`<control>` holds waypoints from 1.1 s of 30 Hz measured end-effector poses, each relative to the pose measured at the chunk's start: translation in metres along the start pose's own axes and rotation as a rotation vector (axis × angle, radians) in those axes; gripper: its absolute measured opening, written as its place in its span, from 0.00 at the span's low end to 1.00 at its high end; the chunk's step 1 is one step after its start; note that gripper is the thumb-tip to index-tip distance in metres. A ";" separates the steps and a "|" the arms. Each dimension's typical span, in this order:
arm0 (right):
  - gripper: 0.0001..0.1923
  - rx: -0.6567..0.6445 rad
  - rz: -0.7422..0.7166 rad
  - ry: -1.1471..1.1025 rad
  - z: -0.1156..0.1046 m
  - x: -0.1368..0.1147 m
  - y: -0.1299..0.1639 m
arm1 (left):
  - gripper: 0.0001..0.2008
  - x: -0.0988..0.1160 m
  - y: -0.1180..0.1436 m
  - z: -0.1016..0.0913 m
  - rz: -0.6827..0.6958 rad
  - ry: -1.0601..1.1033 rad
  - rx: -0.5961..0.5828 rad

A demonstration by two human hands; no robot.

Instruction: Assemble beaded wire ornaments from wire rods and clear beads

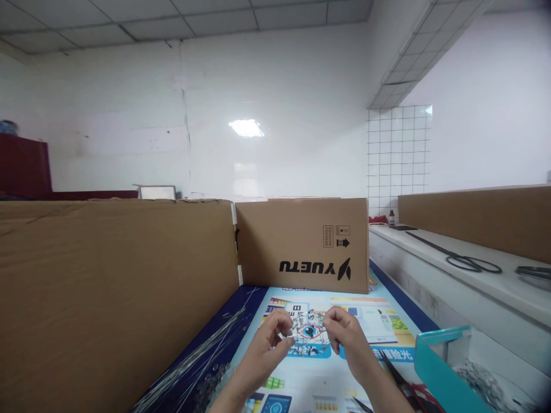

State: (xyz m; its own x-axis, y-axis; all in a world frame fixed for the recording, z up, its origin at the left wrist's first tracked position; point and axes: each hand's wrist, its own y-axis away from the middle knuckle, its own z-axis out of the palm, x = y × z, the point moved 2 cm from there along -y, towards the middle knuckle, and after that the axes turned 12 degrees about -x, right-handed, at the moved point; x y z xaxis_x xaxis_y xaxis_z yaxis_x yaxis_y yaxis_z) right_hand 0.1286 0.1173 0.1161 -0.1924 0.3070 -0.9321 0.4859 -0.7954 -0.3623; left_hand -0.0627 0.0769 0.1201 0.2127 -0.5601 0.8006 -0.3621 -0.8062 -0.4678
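Note:
My left hand (pixel 267 339) and my right hand (pixel 344 335) are raised close together over a printed poster sheet (pixel 370 321) on the table. Between their fingertips they pinch a small clear wiry piece (pixel 308 331), possibly beaded; its detail is too fine to make out. Long thin silvery wires (pixel 206 350) lie in a bundle to the left of my left hand, with small clear bits (pixel 206 381) heaped near their lower end.
Cardboard walls stand at the left (pixel 112 298) and at the back (pixel 301 244). A teal box (pixel 443 367) with shiny small parts sits at lower right. Black scissors (pixel 465 259) lie on the white ledge to the right. Red-handled scissors (pixel 408 390) rest by my right wrist.

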 end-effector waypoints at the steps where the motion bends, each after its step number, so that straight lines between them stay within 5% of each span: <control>1: 0.11 -0.001 -0.002 -0.004 0.000 0.000 0.000 | 0.06 0.000 0.000 0.000 -0.001 0.004 0.002; 33: 0.12 -0.089 -0.020 0.115 -0.013 -0.009 0.003 | 0.03 0.005 0.000 0.003 0.011 -0.194 -0.032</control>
State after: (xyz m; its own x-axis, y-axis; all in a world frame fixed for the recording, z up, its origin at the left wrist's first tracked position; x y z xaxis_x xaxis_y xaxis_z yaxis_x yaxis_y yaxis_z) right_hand 0.1429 0.1192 0.1234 -0.1065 0.3844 -0.9170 0.5576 -0.7405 -0.3752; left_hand -0.0586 0.0739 0.1231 0.3782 -0.5972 0.7073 -0.3936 -0.7953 -0.4610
